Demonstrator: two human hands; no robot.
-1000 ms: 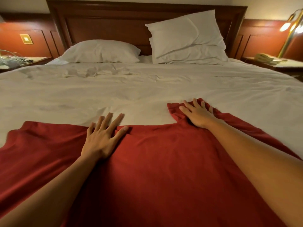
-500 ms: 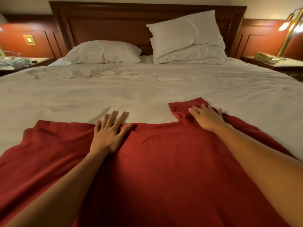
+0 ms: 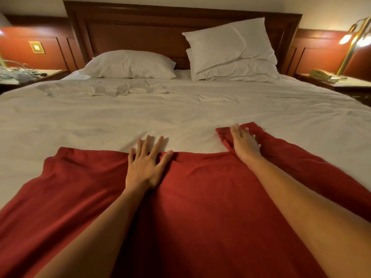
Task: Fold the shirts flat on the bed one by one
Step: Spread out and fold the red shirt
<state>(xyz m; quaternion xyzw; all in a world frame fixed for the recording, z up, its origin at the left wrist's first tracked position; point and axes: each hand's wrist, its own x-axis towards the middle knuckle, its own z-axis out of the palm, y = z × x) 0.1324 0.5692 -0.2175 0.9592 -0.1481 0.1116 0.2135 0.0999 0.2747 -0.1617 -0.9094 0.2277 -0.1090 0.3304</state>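
Observation:
A red shirt lies spread across the near part of the white bed. My left hand presses flat on the shirt's far edge, fingers spread, their tips reaching onto the white sheet. My right hand rests with straight fingers on a red flap that juts farther up the bed at the right. Both forearms stretch over the shirt. The near hem is out of view.
Three white pillows sit at the wooden headboard: one flat on the left, two stacked on the right. Nightstands flank the bed, the left one with cables, the right one with a phone and a brass lamp.
Both hands have slid farther up the bed along the shirt, the left one now reaching past the red edge onto the sheet. The right hand has turned more onto its side.

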